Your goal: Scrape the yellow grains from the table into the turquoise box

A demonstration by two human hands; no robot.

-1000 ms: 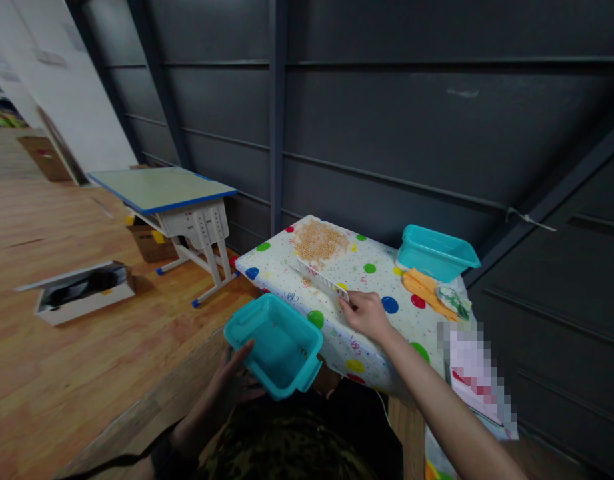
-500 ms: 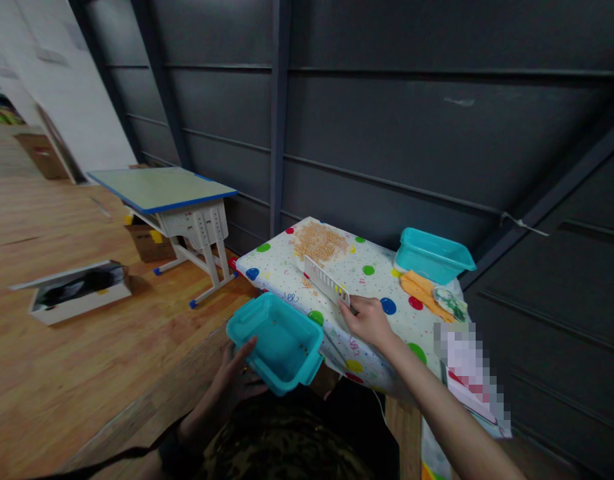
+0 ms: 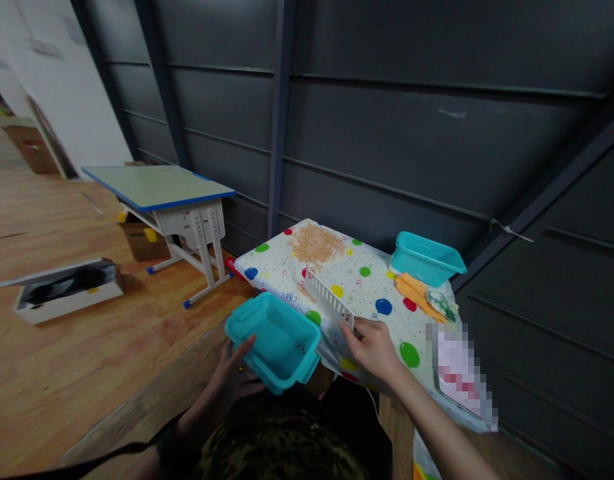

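My left hand (image 3: 237, 370) grips the near left side of a turquoise plastic basin (image 3: 281, 385), thumb over the rim. The basin is held at the table's front edge, with a few small bits on its floor. In my right hand (image 3: 374, 343) is a white slotted plastic strip (image 3: 330, 300), pinched at its near end and held on edge over the tablecloth. Beyond the strip, a spread of pale yellow grains (image 3: 317, 245) lies at the table's far left corner. A smaller scatter of grains (image 3: 304, 291) sits between strip and basin, partly hidden by the strip.
On the right of the spotted tablecloth (image 3: 361, 290) are a second turquoise basin (image 3: 427, 260), an orange cloth (image 3: 414, 292) and a green-white packet (image 3: 441, 303). A dark panelled wall (image 3: 387, 120) stands behind. A desk (image 3: 161, 183) and an open white box (image 3: 71, 300) are to the left.
My right hand has drawn the white slotted strip slightly toward the table's front edge, away from the large grain spread. My left hand keeps the basin in nearly the same place.
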